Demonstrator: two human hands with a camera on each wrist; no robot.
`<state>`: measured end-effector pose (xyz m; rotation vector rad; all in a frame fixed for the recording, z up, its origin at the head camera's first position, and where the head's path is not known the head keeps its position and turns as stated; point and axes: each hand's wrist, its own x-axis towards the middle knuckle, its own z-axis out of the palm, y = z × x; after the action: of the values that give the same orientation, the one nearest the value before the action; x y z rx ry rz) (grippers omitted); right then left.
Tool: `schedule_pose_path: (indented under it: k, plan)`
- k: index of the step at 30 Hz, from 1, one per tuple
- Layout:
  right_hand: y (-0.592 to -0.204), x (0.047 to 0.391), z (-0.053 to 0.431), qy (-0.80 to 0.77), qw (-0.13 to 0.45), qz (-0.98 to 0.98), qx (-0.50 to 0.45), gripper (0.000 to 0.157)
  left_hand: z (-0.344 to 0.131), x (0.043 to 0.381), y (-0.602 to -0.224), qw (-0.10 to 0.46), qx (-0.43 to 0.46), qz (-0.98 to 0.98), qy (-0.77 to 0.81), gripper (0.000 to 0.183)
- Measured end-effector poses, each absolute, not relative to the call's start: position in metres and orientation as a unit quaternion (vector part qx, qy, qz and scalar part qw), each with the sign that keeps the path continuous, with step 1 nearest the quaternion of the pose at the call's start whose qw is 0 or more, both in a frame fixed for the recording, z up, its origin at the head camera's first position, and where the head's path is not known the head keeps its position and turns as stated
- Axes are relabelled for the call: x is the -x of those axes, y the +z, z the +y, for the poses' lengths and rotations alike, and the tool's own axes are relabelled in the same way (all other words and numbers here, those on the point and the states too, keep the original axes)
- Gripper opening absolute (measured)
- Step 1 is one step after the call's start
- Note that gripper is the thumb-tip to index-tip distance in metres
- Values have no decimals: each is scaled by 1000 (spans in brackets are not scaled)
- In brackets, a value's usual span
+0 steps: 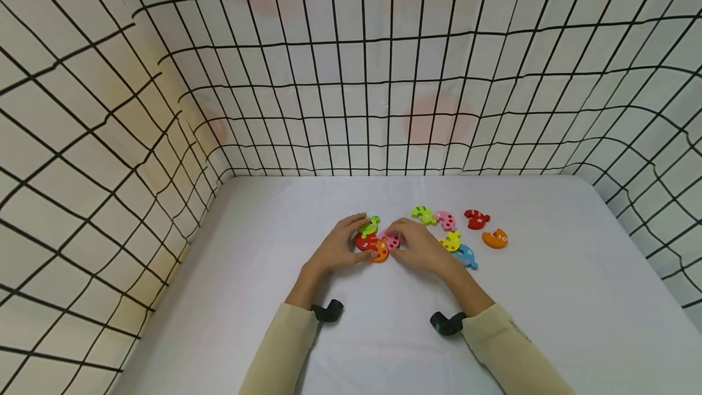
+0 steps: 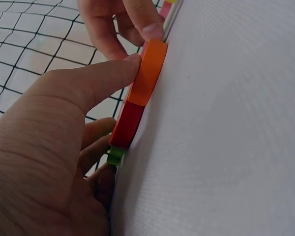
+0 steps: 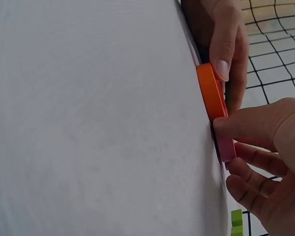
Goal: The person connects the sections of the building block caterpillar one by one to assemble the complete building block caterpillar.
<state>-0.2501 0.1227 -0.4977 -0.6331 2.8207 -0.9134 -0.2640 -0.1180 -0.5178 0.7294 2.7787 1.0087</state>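
Observation:
My left hand (image 1: pixel 339 245) holds a short curved row of joined puzzle pieces on the white table. The row has a green animal-head piece (image 1: pixel 371 226), a red piece (image 1: pixel 364 242) marked 2 and an orange piece (image 1: pixel 380 252) marked 3. In the left wrist view the thumb presses the edge of the orange piece, while the other fingers lie behind the red and green ones. My right hand (image 1: pixel 421 245) pinches a pink spotted piece (image 1: pixel 392 241) against the orange piece's right side. Fingers partly cover the pink piece, so whether it is fully interlocked I cannot tell.
Right of the hands lie a lime striped piece (image 1: pixel 423 214), another pink piece (image 1: pixel 445 220), a yellow piece (image 1: pixel 452 241), a blue piece (image 1: pixel 465 256), a red piece (image 1: pixel 477 219) and an orange piece (image 1: pixel 496 239). Black wire mesh (image 1: pixel 362 81) stands round the table's back and sides.

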Motion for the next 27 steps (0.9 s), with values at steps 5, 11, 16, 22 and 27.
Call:
schedule_pose_path:
  k: [5, 11, 16, 22, 27]
  plan:
    - [-498, 250, 123, -292, 61, 932, 203, 36, -115, 265, -518, 46, -245, 911, 329, 81]
    - [-496, 251, 128, -302, 57, 928, 210, 37, -113, 265, -519, 39, -243, 914, 321, 83]
    - [-494, 251, 143, -318, 40, 929, 187, 40, -112, 264, -521, 42, -235, 915, 326, 82]
    - [-490, 262, 168, -309, 19, 939, 146, 43, -114, 263, -520, 49, -232, 918, 319, 83]
    - [-489, 274, 186, -302, 8, 945, 123, 49, -115, 263, -519, 51, -236, 917, 316, 82]
